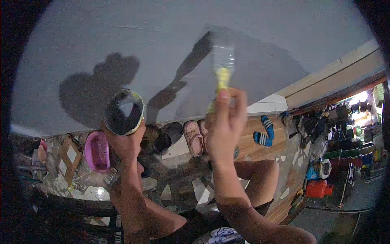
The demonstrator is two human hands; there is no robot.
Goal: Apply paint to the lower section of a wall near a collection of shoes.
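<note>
My left hand grips a round container with a pale, uneven rim. Inside it is dark, with a bright reflection on what looks like liquid. My right hand pinches the yellow handle of a paintbrush, its head pointing up. The brush is motion-blurred and appears to be against the grey wall; whether the bristles touch is hard to tell. Shadows of both hands and the held things fall on the wall. A broad darker area spreads right of the brush.
Along the wall's foot are a pink plastic basin, a dark shoe, pink clogs and blue striped slides. The floor has irregular tile pieces. At the right are a red container and assorted household items.
</note>
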